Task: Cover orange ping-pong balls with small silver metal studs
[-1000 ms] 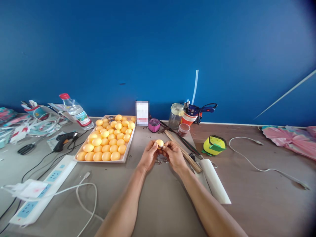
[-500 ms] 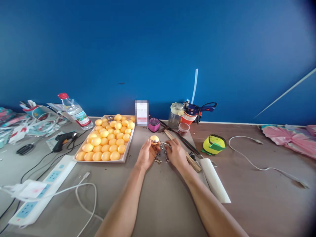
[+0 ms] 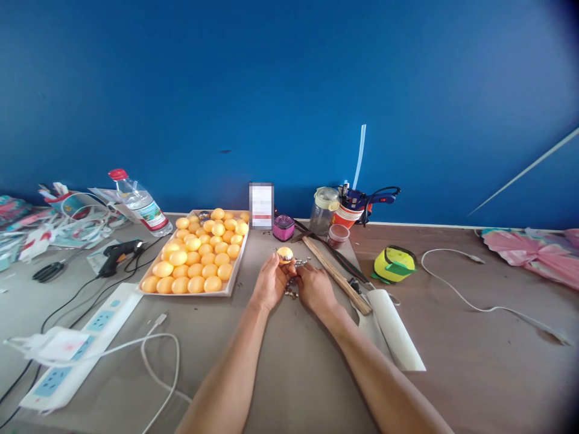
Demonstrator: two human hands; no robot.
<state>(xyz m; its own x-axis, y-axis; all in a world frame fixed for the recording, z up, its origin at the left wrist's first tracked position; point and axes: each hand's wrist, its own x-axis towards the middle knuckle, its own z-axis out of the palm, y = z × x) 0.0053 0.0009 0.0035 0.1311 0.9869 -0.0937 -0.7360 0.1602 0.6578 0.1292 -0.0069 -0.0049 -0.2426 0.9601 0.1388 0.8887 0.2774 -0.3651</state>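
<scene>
My left hand (image 3: 268, 283) is closed around an orange ball (image 3: 284, 253), probably a ping-pong ball, which has shiny metallic pieces on its near side. Close beside it, my right hand (image 3: 316, 289) is closed, fingertips pinched together near the left fingers; whatever they hold is hidden. Small shiny metallic pieces (image 3: 292, 293) lie on the grey table between the hands. More of them show just beyond the right fingers. To the left stands a shallow white box (image 3: 235, 265) with many orange balls (image 3: 194, 258) in it.
Right of my hands lie a wooden-handled hammer (image 3: 337, 274) and a white roll (image 3: 395, 328). Behind stand a pink-purple container (image 3: 283, 227), a clear jar (image 3: 324, 211) and a small tub (image 3: 338, 235). A power strip (image 3: 85, 343), cables, glue gun (image 3: 118, 256) and bottle (image 3: 142, 205) occupy the left.
My right hand has moved left, from over the loose metallic pieces to the left fingers and the ball. The left hand keeps hold of the ball. The view has shifted slightly.
</scene>
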